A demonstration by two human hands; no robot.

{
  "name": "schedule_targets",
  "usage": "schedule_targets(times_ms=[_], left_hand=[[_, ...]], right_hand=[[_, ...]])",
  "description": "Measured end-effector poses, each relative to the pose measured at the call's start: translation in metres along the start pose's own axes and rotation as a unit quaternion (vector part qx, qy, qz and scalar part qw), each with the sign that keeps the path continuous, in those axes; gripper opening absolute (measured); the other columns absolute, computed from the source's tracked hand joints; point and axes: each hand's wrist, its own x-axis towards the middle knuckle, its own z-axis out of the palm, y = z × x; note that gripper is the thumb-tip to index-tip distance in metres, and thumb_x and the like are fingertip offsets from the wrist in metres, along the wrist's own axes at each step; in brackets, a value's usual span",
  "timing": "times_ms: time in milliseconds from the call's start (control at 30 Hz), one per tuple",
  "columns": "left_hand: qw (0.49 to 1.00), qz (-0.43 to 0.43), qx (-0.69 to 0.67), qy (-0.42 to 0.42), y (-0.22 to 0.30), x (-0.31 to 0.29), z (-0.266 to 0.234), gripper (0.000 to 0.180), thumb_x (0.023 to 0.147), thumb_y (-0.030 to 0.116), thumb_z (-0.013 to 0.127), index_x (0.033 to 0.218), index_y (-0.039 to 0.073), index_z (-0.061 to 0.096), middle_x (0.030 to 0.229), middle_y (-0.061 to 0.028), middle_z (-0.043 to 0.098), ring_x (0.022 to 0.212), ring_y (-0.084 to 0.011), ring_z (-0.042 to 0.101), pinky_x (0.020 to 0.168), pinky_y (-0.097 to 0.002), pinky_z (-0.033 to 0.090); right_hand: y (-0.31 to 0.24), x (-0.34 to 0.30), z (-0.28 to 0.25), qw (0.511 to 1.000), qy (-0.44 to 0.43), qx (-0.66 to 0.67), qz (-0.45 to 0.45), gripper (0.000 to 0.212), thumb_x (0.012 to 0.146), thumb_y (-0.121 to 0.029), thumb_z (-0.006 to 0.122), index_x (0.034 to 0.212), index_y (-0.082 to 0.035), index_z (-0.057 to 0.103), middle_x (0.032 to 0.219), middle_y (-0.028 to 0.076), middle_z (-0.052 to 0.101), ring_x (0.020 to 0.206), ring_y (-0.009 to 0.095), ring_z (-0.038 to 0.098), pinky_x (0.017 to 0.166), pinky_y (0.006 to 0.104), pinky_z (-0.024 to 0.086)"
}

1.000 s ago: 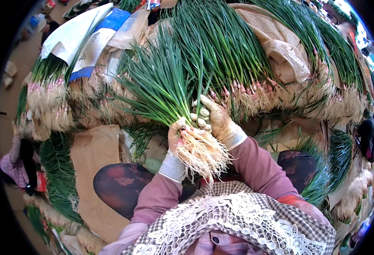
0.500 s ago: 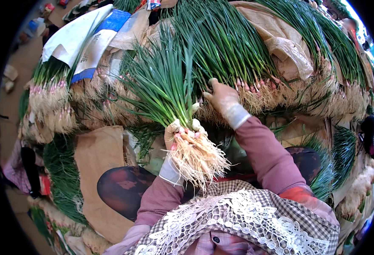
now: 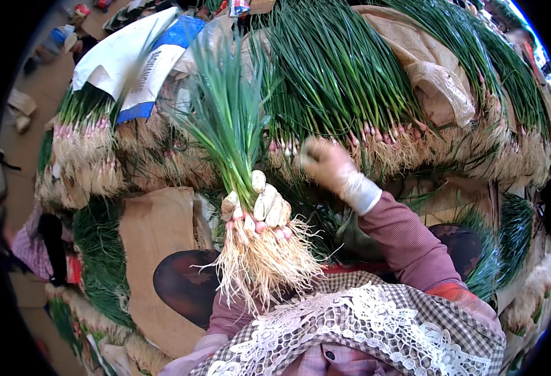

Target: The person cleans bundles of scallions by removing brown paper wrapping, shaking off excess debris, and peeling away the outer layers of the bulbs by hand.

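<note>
My left hand (image 3: 273,208), in a pale glove, is closed around a bunch of green onions (image 3: 230,138). Its green leaves stretch away from me, while the small pinkish-white bulbs and a thick mat of pale roots hang toward my lap. My right hand (image 3: 329,166), gloved too, is just to the right of the bunch, at the root end of a long pile of green onions (image 3: 344,75). Motion smears its fingers, so whether they hold a stalk does not show.
A brown sack (image 3: 159,238) lies left of my knee (image 3: 184,282). White and blue sacking (image 3: 125,59) covers onions at the far left, and a tan sack (image 3: 435,75) lies on the pile at right. More green leaves (image 3: 100,263) lie low at left.
The held bunch has swung more upright and shifted slightly left, its roots closer to me. My right hand has drawn back a little from the pile's bulbs. The view has shifted slightly.
</note>
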Motion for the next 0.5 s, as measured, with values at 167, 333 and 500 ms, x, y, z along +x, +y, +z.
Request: schedule_targets(times_ms=[167, 333, 500], left_hand=[[1.000, -0.011, 0.001, 0.003, -0.003, 0.003, -0.004, 0.032, 0.081, 0.028, 0.042, 0.100, 0.001, 0.040, 0.067, -0.0077, 0.047, 0.061, -0.0195, 0.048, 0.061, -0.0382, 0.045], [1.000, -0.021, 0.009, 0.005, -0.003, 0.004, -0.002, 0.029, 0.082, 0.026, 0.041, 0.098, 0.002, 0.039, 0.067, -0.0075, 0.046, 0.060, -0.0196, 0.047, 0.062, -0.0394, 0.045], [1.000, -0.024, -0.007, 0.013, -0.007, 0.005, -0.014, 0.028, 0.083, 0.025, 0.039, 0.101, 0.004, 0.038, 0.068, -0.0077, 0.046, 0.065, -0.0217, 0.047, 0.065, -0.0467, 0.046]], right_hand=[[-0.052, 0.041, -0.024, 0.972, 0.030, 0.225, -0.055, 0.027, 0.070, -0.017, 0.060, 0.091, -0.005, 0.048, 0.079, 0.007, 0.053, 0.072, 0.018, 0.052, 0.069, 0.0291, 0.043], [-0.057, 0.023, -0.024, 0.986, -0.031, 0.132, -0.092, 0.027, 0.069, -0.021, 0.062, 0.086, -0.002, 0.051, 0.077, 0.013, 0.053, 0.074, 0.022, 0.053, 0.066, 0.0316, 0.042], [-0.064, 0.011, -0.026, 0.991, 0.053, -0.057, -0.111, 0.019, 0.066, -0.020, 0.064, 0.071, -0.004, 0.055, 0.067, 0.007, 0.054, 0.061, 0.021, 0.053, 0.056, 0.0293, 0.042]])
